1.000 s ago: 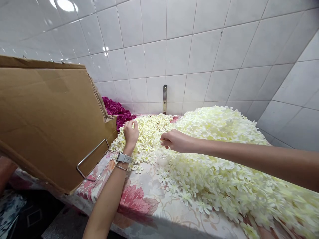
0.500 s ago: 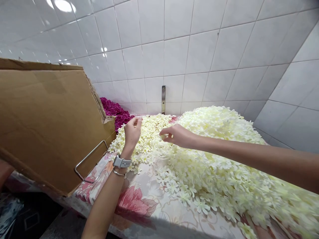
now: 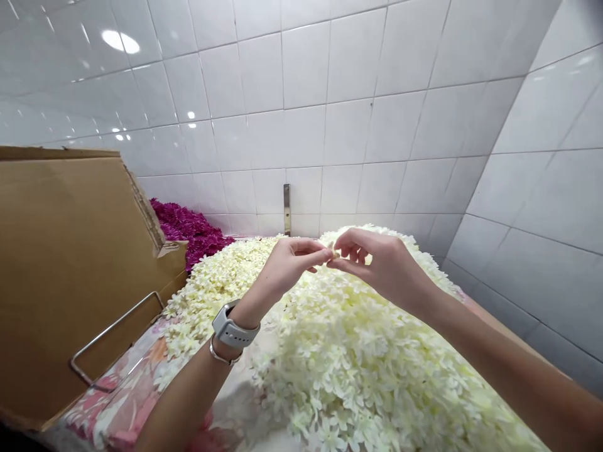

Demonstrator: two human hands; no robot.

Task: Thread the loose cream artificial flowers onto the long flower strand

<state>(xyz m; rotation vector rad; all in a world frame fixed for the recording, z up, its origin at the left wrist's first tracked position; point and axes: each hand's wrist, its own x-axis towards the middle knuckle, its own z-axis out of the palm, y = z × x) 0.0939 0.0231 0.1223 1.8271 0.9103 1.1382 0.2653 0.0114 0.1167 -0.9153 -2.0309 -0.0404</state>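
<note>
My left hand point(image 3: 288, 263), wearing a pale-strapped watch point(image 3: 233, 329) and a bangle, is closed in a pinch. Its fingertips meet those of my right hand point(image 3: 384, 267) over a small cream artificial flower point(image 3: 333, 251), mostly covered by the fingers. The thumb and fingers of my right hand pinch the flower from the other side. Below both hands spreads a big heap of pale yellow-white artificial flowers point(image 3: 362, 351). Smaller cream flowers point(image 3: 226, 270) lie to the left, behind my left wrist.
A cardboard box point(image 3: 70, 263) stands at the left, with a bent metal wire frame point(image 3: 117, 326) against it. Purple flowers point(image 3: 188, 229) are piled behind the box. White tiles point(image 3: 339, 138) wall in the back and right, with a metal strip point(image 3: 287, 210). A floral cloth point(image 3: 120, 402) covers the surface.
My hands, apart before, have come together over the small flower. My view has swung right and up, so the box and the purple pile sit lower and farther left.
</note>
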